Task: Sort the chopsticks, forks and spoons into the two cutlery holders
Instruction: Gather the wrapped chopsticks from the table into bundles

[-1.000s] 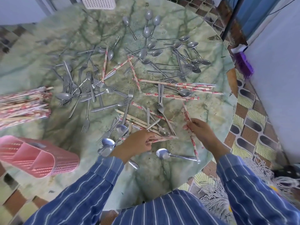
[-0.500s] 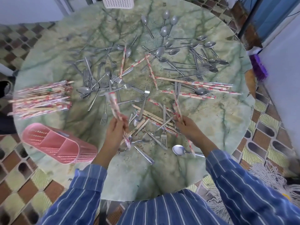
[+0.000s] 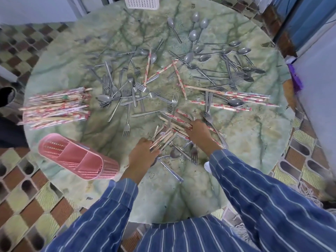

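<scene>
A round green marble desk (image 3: 254, 146) carries the scattered cutlery. The left hand (image 3: 143, 155) is close to the near edge and grips a bunch (image 3: 164, 139) of wrapped chopsticks. Its fingers curl round their lower ends, and the sticks fan up and to the right. The right hand (image 3: 199, 133) is just beside it, back upward, with its fingertips down on more wrapped sticks (image 3: 179, 122) lying in the tangle. I cannot tell whether it pinches them or only touches them. A fork (image 3: 194, 153) and a spoon (image 3: 175, 154) lie on the desk between the two wrists. Both sleeves (image 3: 254, 188) are blue with pale stripes.

A pile (image 3: 54, 108) of wrapped chopsticks lies at the desk's left edge. Just nearer than the pile, the pink holder (image 3: 78, 159) lies on its side, with its compartments open toward the left. The white holder (image 3: 141, 2) stands at the far edge and is only partly in view.

Most forks (image 3: 125, 90) lie crossed over each other left of centre. Most spoons (image 3: 198, 51) are spread over the far right. A few chopsticks (image 3: 229, 96) lie lengthwise on the right, with a spoon across them.
</scene>
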A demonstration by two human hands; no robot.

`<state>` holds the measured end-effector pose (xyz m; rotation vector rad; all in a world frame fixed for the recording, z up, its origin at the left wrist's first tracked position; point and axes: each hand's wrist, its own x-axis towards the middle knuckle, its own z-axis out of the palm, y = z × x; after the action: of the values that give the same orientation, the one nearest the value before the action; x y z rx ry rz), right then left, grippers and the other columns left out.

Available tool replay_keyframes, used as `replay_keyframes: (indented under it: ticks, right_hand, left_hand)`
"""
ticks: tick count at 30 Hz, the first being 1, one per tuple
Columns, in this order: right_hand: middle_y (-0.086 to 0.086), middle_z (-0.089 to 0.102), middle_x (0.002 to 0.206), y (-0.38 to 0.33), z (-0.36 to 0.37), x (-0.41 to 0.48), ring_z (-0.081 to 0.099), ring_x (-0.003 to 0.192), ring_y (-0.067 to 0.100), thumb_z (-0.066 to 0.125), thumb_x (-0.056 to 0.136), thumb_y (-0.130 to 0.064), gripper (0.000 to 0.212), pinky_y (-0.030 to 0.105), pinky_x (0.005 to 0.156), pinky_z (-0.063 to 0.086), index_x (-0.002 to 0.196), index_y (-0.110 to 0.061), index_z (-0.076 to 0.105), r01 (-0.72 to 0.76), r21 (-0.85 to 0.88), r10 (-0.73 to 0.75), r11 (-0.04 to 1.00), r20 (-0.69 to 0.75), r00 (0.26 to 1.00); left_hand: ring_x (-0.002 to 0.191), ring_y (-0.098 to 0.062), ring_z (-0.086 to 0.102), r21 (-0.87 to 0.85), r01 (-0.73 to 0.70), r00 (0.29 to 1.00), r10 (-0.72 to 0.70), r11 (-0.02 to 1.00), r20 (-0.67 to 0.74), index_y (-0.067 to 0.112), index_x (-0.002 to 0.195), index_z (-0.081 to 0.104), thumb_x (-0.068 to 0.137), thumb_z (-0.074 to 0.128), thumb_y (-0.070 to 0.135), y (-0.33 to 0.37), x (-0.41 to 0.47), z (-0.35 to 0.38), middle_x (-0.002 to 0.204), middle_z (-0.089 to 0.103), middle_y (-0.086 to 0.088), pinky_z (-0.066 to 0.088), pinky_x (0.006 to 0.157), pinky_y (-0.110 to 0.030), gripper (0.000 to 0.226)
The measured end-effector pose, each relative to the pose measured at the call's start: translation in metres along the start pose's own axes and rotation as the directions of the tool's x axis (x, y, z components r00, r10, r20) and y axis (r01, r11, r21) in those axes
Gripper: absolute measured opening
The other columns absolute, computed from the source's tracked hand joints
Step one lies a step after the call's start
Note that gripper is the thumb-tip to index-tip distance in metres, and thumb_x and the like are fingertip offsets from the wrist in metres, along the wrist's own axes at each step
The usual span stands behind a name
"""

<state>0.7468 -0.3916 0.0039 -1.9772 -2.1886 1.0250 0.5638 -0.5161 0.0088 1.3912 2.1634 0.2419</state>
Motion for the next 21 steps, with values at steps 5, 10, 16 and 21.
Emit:
replay_keyframes:
  ticks: [5, 10, 16, 21]
  right_hand:
    - [0.009, 0.051, 0.087, 0.008, -0.009, 0.006, 0.052, 0.078, 0.024, 0.055, 0.094, -0.02, 0.022, 0.026, 0.066, 0.035, 0.096, 0.001, 0.062, 0.001, 0.03, -0.001, 1.0, -0.003, 1.0]
    - [0.0, 0.049, 0.069, 0.007, -0.006, 0.0, 0.05, 0.066, 0.018, 0.061, 0.091, -0.02, 0.029, 0.023, 0.052, 0.031, 0.066, -0.013, 0.05, 0.072, -0.034, -0.071, 0.997, 0.04, 0.997]
    - [0.0, 0.051, 0.078, 0.002, 0.001, 0.0, 0.052, 0.068, 0.014, 0.059, 0.094, -0.021, 0.011, 0.019, 0.05, 0.032, 0.086, -0.013, 0.056, 0.081, -0.076, -0.08, 0.994, 0.007, 0.997]
    - [0.0, 0.051, 0.071, 0.006, -0.005, 0.003, 0.053, 0.07, 0.021, 0.057, 0.093, -0.018, 0.012, 0.024, 0.05, 0.033, 0.085, -0.011, 0.051, 0.037, 0.023, -0.038, 0.999, 0.028, 0.999]
  left_hand:
    - [0.08, -0.023, 0.055, 0.021, -0.002, 1.0, 0.003, 1.0, -0.022, 0.013, 0.092, 0.063, 0.085, 0.06, 0.031, -0.003, 0.005, -0.003, 0.102, 0.051, -0.003, 0.046, 0.074, -0.032, 0.019]
    - [0.068, -0.021, 0.056, -0.107, -0.005, 0.998, -0.001, 0.994, -0.06, 0.017, 0.078, 0.055, 0.085, 0.063, 0.033, -0.006, 0.012, -0.021, 0.073, 0.059, 0.0, 0.042, 0.06, -0.028, 0.02]
    - [0.061, -0.014, 0.046, -0.279, -0.01, 1.0, 0.009, 0.96, -0.006, 0.01, 0.079, 0.052, 0.097, 0.051, 0.035, -0.004, 0.027, -0.034, 0.064, 0.047, 0.002, 0.033, 0.055, -0.024, 0.031]
    - [0.074, -0.026, 0.063, -0.394, -0.015, 1.0, 0.019, 0.919, 0.006, 0.01, 0.086, 0.05, 0.1, 0.044, 0.033, 0.0, 0.038, -0.034, 0.077, 0.062, -0.007, 0.05, 0.072, -0.033, 0.027]
